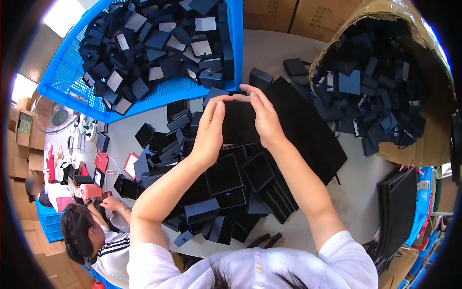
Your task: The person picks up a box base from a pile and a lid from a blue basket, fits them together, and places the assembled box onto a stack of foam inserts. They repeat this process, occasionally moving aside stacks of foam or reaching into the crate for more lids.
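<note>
My left hand [211, 129] and my right hand [264, 118] are raised over the middle of the table, palms facing, fingers stretched out. They flank a black flat-faced piece [238, 123], and their fingertips come close together at its far edge. I cannot tell whether the hands grip it. Below them spreads a pile of open dark box halves with black insides, including a navy box piece [202, 211]. Beyond my right hand lies a large black panel [308, 127], partly covered by that forearm.
A blue plastic crate [236, 43] full of small navy boxes stands at the back left. At the right, a torn cardboard carton [409, 151] spills more boxes. Black folded sheets [397, 207] stand at the right edge. A co-worker [96, 236] sits at the left near a fan [57, 115].
</note>
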